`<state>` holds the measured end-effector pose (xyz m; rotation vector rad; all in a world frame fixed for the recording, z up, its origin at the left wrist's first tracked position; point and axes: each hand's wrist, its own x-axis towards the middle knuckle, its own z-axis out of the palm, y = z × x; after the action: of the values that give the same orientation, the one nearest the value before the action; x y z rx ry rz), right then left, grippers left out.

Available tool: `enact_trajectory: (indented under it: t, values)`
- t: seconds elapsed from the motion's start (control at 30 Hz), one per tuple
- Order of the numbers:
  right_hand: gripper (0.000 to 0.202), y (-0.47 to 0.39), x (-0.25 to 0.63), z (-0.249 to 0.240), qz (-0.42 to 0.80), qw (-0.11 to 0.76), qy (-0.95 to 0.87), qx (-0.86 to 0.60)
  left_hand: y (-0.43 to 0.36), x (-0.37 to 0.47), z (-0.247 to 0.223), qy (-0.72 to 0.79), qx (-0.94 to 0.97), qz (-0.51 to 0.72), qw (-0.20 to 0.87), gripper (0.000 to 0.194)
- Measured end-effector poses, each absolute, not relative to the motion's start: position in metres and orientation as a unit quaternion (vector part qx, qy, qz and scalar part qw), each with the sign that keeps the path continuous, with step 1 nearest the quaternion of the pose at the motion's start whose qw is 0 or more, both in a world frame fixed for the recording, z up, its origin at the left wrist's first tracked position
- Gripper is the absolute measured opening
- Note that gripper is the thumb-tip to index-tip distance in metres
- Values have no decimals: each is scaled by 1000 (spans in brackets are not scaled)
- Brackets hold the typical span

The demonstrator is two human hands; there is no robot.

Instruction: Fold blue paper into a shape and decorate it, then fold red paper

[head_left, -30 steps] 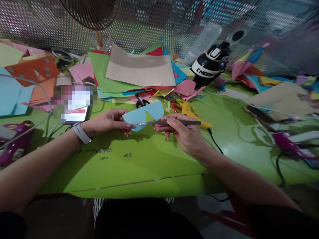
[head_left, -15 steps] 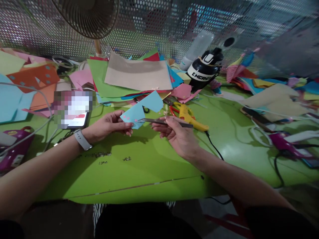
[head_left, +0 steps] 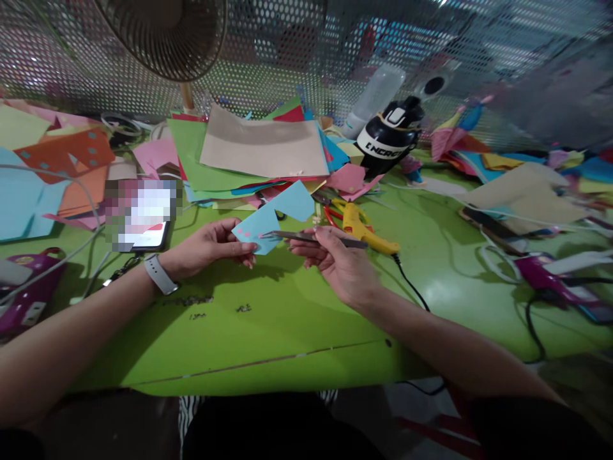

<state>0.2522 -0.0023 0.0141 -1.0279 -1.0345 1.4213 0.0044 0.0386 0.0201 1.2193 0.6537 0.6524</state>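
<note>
Above the green tabletop (head_left: 287, 338), a pale-blue paper cutout (head_left: 295, 199) is held at its left end by the left hand (head_left: 223, 244), thumb in front and fingers behind, a pinch that apparently steadies the sheet while leaving its face exposed. The right hand (head_left: 335, 259) closes thumb and fingers on slim grey tweezers (head_left: 297, 236), nearly level, seemingly for fine control; their tips lie near pink dots (head_left: 246, 234), contact being too small to tell. The cutout is thin, with an angular notch. Just beyond the right hand lies a yellow, corded glue gun (head_left: 355, 220).
</note>
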Motion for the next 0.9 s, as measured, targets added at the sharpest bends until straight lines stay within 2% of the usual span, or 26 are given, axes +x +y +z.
enact_trajectory:
  t: [0.37,0.7,0.9]
  values:
    - [28,0,257,16,550,532,-472,-438,38,5,20,299,553,298,718,18]
    - [25,-3,253,15,576,531,-464,-414,39,5,18,300,552,289,722,19]
    - [28,-4,255,14,533,536,-492,-432,39,5,18,298,551,288,724,19]
